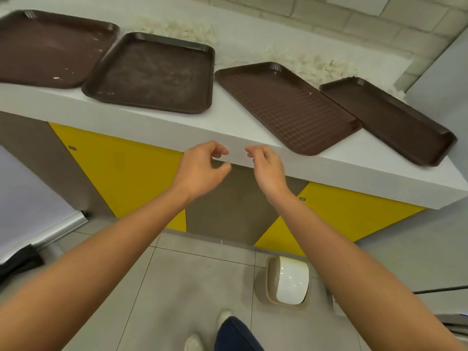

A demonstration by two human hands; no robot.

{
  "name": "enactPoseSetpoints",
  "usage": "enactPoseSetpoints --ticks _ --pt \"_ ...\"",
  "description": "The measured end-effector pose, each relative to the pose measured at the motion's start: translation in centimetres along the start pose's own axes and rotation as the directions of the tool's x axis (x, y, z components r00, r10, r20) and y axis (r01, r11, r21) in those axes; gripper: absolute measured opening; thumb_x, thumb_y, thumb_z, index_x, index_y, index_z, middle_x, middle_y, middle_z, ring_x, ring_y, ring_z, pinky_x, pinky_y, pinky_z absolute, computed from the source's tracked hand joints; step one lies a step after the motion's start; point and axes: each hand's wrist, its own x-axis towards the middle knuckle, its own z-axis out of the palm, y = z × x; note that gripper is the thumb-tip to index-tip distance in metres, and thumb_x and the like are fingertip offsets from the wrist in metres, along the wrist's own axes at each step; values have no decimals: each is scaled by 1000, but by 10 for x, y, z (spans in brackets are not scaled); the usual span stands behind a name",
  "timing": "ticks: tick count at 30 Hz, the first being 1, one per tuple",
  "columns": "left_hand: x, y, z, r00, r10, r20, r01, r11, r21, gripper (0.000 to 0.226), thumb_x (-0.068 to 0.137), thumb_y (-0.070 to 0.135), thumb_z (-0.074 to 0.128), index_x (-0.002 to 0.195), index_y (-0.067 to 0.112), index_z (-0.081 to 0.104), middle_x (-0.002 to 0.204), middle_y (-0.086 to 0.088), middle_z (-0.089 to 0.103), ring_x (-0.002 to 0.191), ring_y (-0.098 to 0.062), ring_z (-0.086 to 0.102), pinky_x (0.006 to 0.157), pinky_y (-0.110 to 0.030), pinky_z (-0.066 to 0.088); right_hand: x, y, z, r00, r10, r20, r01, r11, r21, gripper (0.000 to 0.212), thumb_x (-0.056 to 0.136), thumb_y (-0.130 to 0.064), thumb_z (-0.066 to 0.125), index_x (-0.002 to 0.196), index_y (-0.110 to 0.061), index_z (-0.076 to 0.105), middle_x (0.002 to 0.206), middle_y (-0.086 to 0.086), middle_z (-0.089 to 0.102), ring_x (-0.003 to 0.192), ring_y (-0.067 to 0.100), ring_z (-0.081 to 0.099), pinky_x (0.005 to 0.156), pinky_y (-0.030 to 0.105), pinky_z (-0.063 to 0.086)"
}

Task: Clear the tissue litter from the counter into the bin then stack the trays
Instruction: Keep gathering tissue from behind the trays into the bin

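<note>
Partly cropped: far-L tray (43, 49); tissue litter (316, 65) blurry.

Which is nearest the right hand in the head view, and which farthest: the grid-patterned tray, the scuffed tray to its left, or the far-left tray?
From the right hand:
1. grid-patterned tray, just up and right, its corner at the front edge of the counter.
2. scuffed tray, further back and to the left.
3. far-left tray, at the left end of the counter.
</note>
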Motion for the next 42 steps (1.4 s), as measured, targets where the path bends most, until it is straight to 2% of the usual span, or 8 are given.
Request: enactPoseSetpoints --ticks 6,15,18,24,30,36,39,42 --pt "41 -25 -38 998 -31 -55 32 999 6 27 80 28 63 106 24 64 105 5 66 97 -13 59 86 -28 46 38 -33 44 998 -19 66 20 1000 -2 28 95 -29 43 110 -14 62 108 -7 59 99 8 51 75 18 37" --pt "150 -68 -90 994 -14 -108 12 1000 -13 25 81 27 65 105 21 65 102 8 66 94 -7 58 83 -19 44 138 -75 111 996 -66 54 65 998 4 28 95 -29 43 106 -14 63 88 -12 57 79 -2 51 67 13 37" --pt "188 -79 -104 994 9 -110 -9 1000 2 25 82 28 65 106 22 65 101 9 65 95 -6 58 83 -17 42 171 -90 130 997 -71 36 71 997 -6 29 96 -29 42 109 -14 63 92 -10 57 76 -4 49 65 10 34" --pt "252 -100 -122 996 35 -85 -35 999 1 25 82 30 64 107 22 64 102 8 66 95 -7 58 87 -21 45 225 -111 162 998 -63 -7 63 997 -40 30 96 -30 42 114 -17 62 103 -8 58 90 2 50 69 9 35" --pt "324 -124 -128 998 51 -28 -50 999 17 27 81 33 63 107 26 63 103 10 65 96 -7 58 89 -26 47 286 -116 189 998 -13 -58 9 998 -60 28 96 -33 42 112 -20 62 103 -13 55 98 3 49 89 21 38" --pt "406 -142 -135 990 122 66 -123 992 17 26 80 33 64 106 27 63 101 10 63 95 -8 57 85 -23 45 356 -126 202 985 64 -161 -73 996 -53 22 95 -34 47 100 -17 60 93 -5 60 91 12 55 82 24 41" --pt "441 -148 -131 984 142 106 -144 989 15 26 81 33 63 106 26 62 100 10 62 95 -8 57 86 -24 45 392 -119 200 970 107 -220 -133 985 -109 32 94 -34 48 112 -11 60 108 1 61 99 16 56 81 25 40" --pt "467 -151 -123 979 148 143 -150 989 2 26 81 32 63 106 26 63 102 8 63 96 -9 57 89 -26 47 420 -107 190 962 125 -244 -183 955 -234 39 94 -30 46 128 -12 51 130 9 51 115 23 52 97 31 41"
